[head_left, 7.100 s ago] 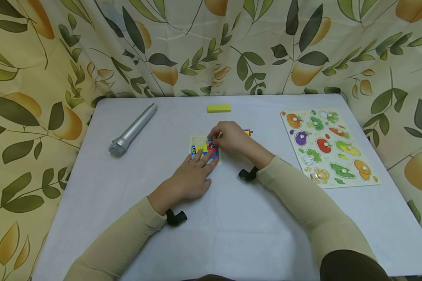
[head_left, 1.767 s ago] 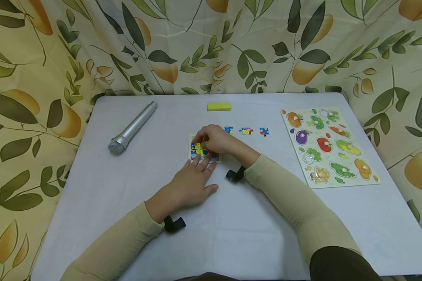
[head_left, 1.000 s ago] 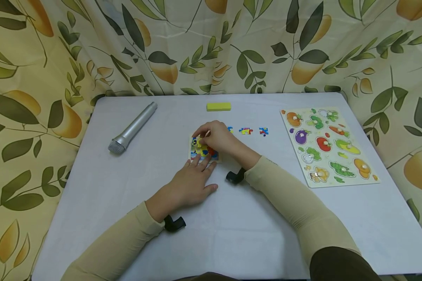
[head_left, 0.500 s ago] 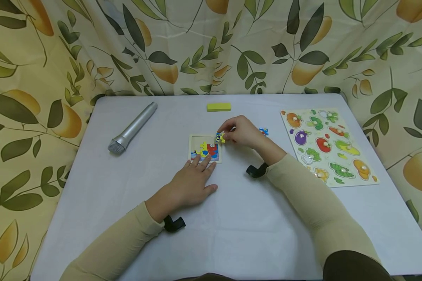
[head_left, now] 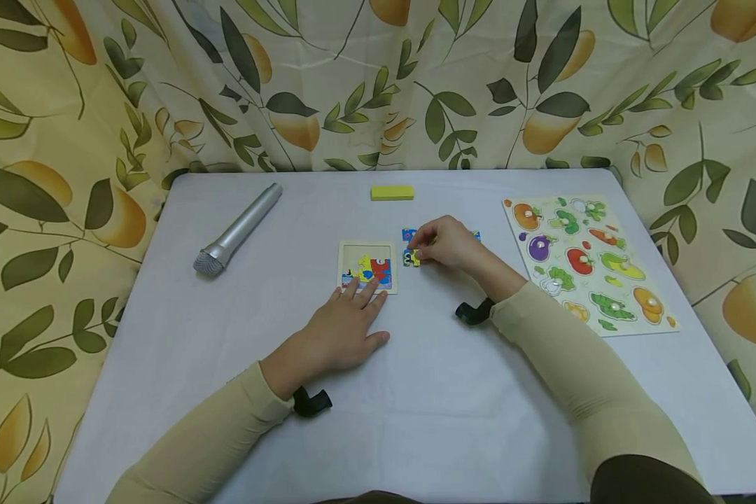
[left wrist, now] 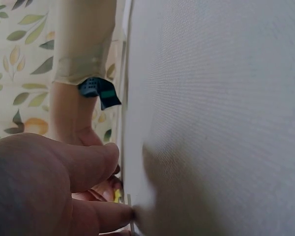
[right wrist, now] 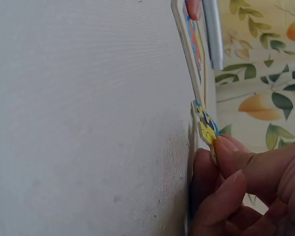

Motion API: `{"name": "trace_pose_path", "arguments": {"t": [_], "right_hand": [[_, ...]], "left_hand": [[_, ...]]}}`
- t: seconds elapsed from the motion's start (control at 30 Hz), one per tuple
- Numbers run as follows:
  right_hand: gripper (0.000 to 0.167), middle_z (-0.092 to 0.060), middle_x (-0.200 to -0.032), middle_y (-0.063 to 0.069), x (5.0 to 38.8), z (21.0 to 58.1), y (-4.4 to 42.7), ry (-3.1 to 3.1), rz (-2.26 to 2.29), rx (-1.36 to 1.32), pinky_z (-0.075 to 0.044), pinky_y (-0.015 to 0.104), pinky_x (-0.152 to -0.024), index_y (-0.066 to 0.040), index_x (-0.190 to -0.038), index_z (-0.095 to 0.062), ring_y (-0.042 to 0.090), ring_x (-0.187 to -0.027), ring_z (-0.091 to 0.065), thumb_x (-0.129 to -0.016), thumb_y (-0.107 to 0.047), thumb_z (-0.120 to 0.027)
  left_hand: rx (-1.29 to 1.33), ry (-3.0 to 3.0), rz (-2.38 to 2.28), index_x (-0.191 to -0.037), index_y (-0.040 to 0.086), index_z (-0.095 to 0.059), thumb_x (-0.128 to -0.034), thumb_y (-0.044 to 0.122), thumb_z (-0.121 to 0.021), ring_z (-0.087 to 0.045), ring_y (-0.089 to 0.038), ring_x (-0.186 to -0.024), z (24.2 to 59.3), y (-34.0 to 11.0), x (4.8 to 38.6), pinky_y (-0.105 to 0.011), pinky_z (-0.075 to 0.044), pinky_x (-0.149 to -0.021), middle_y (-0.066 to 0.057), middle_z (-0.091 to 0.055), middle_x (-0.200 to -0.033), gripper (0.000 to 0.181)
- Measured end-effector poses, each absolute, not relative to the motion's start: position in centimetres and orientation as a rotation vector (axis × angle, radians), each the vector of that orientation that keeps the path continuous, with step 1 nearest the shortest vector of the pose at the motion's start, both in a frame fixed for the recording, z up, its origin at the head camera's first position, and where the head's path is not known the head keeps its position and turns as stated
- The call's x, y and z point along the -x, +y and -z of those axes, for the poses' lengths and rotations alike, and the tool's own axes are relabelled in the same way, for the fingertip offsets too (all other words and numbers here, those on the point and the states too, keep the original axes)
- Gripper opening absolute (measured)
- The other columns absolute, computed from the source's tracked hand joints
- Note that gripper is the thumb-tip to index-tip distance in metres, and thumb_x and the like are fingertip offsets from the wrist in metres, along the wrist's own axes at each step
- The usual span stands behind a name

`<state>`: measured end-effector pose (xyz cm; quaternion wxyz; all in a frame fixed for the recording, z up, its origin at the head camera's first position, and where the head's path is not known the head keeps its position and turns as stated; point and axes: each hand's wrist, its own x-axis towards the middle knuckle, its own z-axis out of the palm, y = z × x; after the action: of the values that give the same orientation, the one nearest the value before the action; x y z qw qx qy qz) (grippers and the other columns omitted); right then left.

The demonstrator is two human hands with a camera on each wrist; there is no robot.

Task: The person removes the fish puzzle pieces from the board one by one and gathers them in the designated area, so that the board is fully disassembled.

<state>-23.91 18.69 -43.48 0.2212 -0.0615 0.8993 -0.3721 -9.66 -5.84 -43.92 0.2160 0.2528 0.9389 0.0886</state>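
Right hand pinches a yellow puzzle piece just beside a puzzle tray, nearer the bench's far edge. Left hand's fingers, straight and spread, touch the tray; a level piece, gripped by its edge, should handle best.

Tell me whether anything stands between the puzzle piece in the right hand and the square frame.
Nothing visible stands between the puzzle piece in the right hand and the square frame. The left hand covers part of the frame's near side, off the direct path.
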Motion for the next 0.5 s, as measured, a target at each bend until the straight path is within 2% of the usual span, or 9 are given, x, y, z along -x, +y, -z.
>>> {"name": "trace_pose_path", "arguments": {"t": [0.5], "right_hand": [[0.011,-0.078,-0.106,0.009,23.38,43.85,17.70,2.588,0.926,0.207,-0.051,0.031,-0.077,-0.011,-0.103,-0.084,0.025,-0.097,-0.061,-0.098,-0.005,-0.076]], "left_hand": [[-0.706,2.603,-0.247,-0.172,0.019,-0.027,-0.1093,0.059,-0.049,-0.009,-0.039,-0.170,43.79,-5.89,9.52,-0.060,-0.019,-0.135,-0.005,-0.012,-0.183,0.078]]}}
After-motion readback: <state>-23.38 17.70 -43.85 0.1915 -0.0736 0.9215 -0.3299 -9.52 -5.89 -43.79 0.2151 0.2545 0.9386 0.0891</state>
